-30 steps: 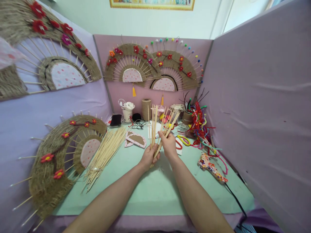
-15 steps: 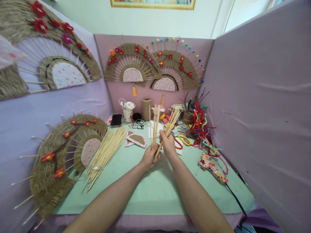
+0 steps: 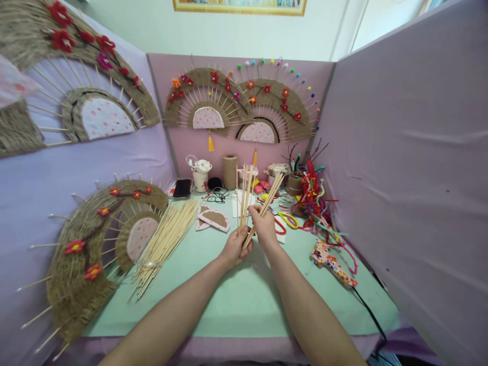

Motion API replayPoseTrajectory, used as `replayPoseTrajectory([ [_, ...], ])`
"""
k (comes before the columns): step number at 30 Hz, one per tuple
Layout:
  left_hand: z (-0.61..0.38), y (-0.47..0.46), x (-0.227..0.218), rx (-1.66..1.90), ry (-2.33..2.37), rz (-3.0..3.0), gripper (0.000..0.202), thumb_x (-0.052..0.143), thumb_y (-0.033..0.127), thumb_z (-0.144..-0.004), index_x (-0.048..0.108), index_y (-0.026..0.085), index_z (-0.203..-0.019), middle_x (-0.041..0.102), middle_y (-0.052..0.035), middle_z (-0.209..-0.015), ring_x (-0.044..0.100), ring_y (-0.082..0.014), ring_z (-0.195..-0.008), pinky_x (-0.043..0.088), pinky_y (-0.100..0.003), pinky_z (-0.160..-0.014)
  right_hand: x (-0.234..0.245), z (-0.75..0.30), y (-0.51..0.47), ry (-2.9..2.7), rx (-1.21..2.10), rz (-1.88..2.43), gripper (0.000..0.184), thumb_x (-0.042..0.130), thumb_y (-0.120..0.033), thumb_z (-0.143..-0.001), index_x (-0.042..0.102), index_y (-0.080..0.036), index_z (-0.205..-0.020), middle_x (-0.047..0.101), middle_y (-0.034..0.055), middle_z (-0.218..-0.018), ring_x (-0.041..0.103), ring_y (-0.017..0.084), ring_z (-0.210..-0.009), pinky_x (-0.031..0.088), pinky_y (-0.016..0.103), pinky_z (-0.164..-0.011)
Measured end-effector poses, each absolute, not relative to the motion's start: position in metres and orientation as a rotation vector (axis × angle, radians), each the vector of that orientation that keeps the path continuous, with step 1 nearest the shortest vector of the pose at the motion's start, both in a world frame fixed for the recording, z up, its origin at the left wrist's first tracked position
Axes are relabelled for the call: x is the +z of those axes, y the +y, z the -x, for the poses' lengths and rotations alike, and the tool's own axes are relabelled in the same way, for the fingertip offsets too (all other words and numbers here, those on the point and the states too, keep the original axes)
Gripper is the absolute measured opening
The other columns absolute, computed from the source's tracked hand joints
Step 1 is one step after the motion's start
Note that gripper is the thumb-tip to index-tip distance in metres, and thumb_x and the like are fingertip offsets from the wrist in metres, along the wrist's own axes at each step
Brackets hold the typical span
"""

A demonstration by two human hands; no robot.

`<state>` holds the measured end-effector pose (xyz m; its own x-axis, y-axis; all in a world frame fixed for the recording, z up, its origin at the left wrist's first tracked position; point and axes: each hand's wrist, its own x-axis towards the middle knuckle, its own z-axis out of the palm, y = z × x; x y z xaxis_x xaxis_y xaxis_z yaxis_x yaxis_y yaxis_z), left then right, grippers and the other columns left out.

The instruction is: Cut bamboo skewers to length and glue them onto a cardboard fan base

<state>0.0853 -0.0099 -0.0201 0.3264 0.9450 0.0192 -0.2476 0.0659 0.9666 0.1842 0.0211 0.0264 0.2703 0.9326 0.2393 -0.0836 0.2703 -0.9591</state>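
Observation:
In the middle of the table, my left hand (image 3: 235, 247) is closed round the lower ends of several thin bamboo sticks (image 3: 244, 203), which stand up and fan slightly apart. My right hand (image 3: 264, 227) is closed on another group of the bamboo sticks (image 3: 273, 192), tilted up to the right. The lower ends of that group run down to my left hand. A large loose pile of the same sticks (image 3: 168, 234) lies to the left. Two half-round cardboard pieces with pink edging (image 3: 214, 217) lie between the pile and my hands.
Scissors with red and yellow handles (image 3: 287, 220) lie behind my right hand. A flower-patterned glue gun (image 3: 333, 264) with a black cord rests at right. Pipe cleaners (image 3: 314, 188), a twine spool (image 3: 230, 172) and a phone (image 3: 183, 188) stand or lie behind. A twine fan (image 3: 82, 244) leans at left.
The tilted sticks in my right hand have drawn together into a tighter bunch. The upright sticks in my left hand lean slightly more to the right. Both hands stay nearly in place.

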Motion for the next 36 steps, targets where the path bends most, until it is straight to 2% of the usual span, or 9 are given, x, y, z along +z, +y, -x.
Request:
replayPoseTrajectory([
  [11, -0.0844, -0.0093, -0.0215, 1.047, 0.762, -1.148, 0.054, 0.051, 0.07, -0.077, 0.051, 0.017, -0.086, 0.05, 0.0068, -0.045, 0.023, -0.0035, -0.027, 0.015, -0.018, -0.03, 0.0241, -0.186, 0.0224, -1.078, 0.907, 1.044, 0.025, 0.065, -0.04, -0.069, 0.066, -0.016, -0.073, 0.059, -0.0013, -0.061, 0.05, 0.013, -0.056, 0.039, 0.025, -0.055],
  [20, -0.0844, -0.0065, -0.0249, 1.068, 0.738, -1.116, 0.053, 0.048, 0.069, -0.08, 0.052, 0.017, -0.088, 0.05, 0.0067, -0.043, 0.023, -0.0045, -0.026, 0.015, -0.018, -0.029, 0.0239, -0.1844, 0.0228, -1.063, 0.904, 1.056, 0.024, 0.063, -0.041, -0.072, 0.061, -0.017, -0.072, 0.055, -0.0034, -0.059, 0.049, 0.012, -0.055, 0.04, 0.024, -0.055],
  [29, -0.0848, -0.0069, -0.0187, 1.073, 0.748, -1.097, 0.053, 0.05, 0.069, -0.078, 0.052, 0.016, -0.081, 0.048, 0.0059, -0.04, 0.021, -0.0045, -0.025, 0.011, -0.02, -0.029, 0.0211, -0.1827, 0.0205, -1.057, 0.951, 1.037, 0.025, 0.054, -0.042, -0.077, 0.055, -0.019, -0.068, 0.05, -0.0046, -0.056, 0.043, 0.011, -0.049, 0.036, 0.023, -0.049],
  [36, -0.0847, -0.0064, -0.0272, 1.088, 0.712, -1.146, 0.054, 0.047, 0.07, -0.08, 0.05, 0.017, -0.088, 0.051, 0.0062, -0.043, 0.023, -0.0044, -0.026, 0.014, -0.018, -0.029, 0.0252, -0.181, 0.0194, -1.024, 0.964, 1.055, 0.03, 0.067, -0.044, -0.069, 0.061, -0.017, -0.081, 0.049, -0.0062, -0.053, 0.043, 0.01, -0.048, 0.036, 0.022, -0.046],
])
